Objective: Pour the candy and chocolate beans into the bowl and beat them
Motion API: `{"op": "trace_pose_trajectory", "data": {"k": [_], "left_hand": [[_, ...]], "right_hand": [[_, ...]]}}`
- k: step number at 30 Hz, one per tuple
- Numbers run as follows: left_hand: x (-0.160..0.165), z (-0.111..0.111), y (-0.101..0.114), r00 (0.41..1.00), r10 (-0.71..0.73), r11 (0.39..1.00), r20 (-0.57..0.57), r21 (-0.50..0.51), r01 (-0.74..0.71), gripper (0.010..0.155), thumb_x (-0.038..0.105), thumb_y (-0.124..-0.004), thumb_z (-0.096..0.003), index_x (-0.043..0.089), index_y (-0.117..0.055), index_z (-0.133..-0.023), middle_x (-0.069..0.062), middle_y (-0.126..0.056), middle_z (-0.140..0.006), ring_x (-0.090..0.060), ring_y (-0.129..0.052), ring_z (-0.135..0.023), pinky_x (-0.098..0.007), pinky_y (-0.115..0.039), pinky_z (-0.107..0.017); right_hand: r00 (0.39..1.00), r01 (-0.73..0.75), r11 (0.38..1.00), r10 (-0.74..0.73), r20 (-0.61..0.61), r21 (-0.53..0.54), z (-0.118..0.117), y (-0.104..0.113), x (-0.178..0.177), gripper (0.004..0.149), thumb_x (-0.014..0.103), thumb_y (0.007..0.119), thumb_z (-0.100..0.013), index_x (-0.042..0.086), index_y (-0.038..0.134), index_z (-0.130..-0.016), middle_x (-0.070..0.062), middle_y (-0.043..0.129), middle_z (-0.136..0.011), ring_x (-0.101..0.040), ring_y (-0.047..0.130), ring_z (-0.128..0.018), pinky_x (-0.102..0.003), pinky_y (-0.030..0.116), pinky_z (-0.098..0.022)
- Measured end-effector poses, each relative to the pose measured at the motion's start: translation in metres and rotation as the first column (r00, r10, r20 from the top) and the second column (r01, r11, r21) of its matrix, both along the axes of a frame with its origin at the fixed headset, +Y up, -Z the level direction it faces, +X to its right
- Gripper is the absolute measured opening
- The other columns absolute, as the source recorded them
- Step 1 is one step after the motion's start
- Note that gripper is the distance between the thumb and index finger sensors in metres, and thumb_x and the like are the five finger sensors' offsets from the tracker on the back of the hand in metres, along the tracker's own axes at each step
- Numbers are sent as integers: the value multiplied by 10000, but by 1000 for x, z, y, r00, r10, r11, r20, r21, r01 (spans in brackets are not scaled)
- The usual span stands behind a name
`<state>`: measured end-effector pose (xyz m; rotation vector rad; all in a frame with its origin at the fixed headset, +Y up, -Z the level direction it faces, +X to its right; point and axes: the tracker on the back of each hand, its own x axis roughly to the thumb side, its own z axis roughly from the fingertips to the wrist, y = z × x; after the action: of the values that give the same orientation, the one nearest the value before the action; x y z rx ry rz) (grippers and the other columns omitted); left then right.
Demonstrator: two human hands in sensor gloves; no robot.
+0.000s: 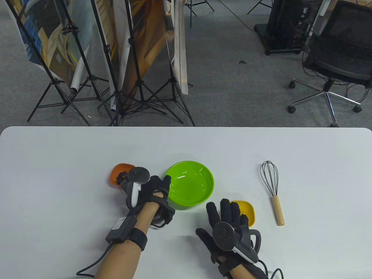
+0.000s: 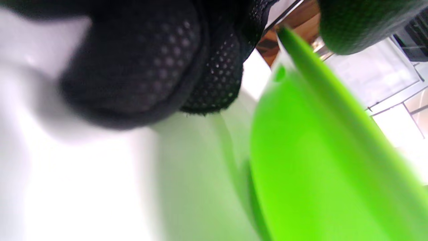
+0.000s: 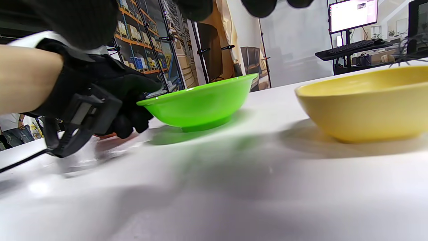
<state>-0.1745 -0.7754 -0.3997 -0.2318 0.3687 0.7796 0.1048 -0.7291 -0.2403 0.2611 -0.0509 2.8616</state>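
Observation:
The empty green bowl (image 1: pixel 190 186) stands at the table's middle. My left hand (image 1: pixel 160 188) grips its left rim, thumb on top and fingers (image 2: pixel 140 63) curled under the wall (image 2: pixel 317 160). Right behind that hand sits a small orange bowl (image 1: pixel 118 172) with dark chocolate beans. A small yellow bowl (image 1: pixel 247 212) stands right of the green one; its contents do not show. My right hand (image 1: pixel 229 210) hovers flat with straight fingers over the yellow bowl's left edge, holding nothing. The right wrist view shows the green bowl (image 3: pixel 200 103), the left hand (image 3: pixel 130 100) on its rim and the yellow bowl (image 3: pixel 364 103).
A wire whisk (image 1: pixel 270 180) with a wooden handle lies on the white table (image 1: pixel 58 162), right of the yellow bowl. Beyond the far table edge are light stands (image 1: pixel 136 87) with backdrops and an office chair (image 1: pixel 334 66) on grey carpet.

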Motion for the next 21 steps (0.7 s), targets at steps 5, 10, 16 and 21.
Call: {"op": "trace_pose_trajectory", "data": {"k": [5,10,16,21], "left_hand": [[-25,15,32,960,-263,965,95,42,260,823,714,-676,-411,184,-527,-1024,-128,-876,-795,-239,-1035,-321,-225,-873,-69],[-71,24,54,884,-467,880,9,105,463,808,704,-684,-411,207,-529,-1029,-133,-844,-828,-238,-1019,-325,-222,-859,-60],[-130,10,39,841,-531,847,-102,-39,530,778,646,-714,-417,234,-498,-1041,-134,-747,-927,-294,-988,-488,-277,-863,-155],[-152,-2,16,884,-446,895,-138,-100,435,749,611,-751,-411,217,-560,-1019,-111,-868,-808,-289,-1001,-432,-287,-863,-128]], "right_hand": [[1000,1,1000,-1,0,-2,0,0,0,842,642,676,-478,225,343,-1130,-305,267,-1129,-590,269,-995,-815,364,-598],[1000,-4,1000,4,-2,-5,0,0,0,841,642,674,-480,225,342,-1130,-306,268,-1128,-592,269,-994,-816,364,-598],[1000,-9,1000,9,5,-14,0,0,0,843,643,675,-478,224,343,-1130,-307,268,-1128,-591,270,-994,-815,365,-599],[1000,-13,1000,13,6,-18,-1,0,0,843,643,675,-479,225,342,-1131,-307,267,-1129,-591,268,-995,-816,362,-598]]}}
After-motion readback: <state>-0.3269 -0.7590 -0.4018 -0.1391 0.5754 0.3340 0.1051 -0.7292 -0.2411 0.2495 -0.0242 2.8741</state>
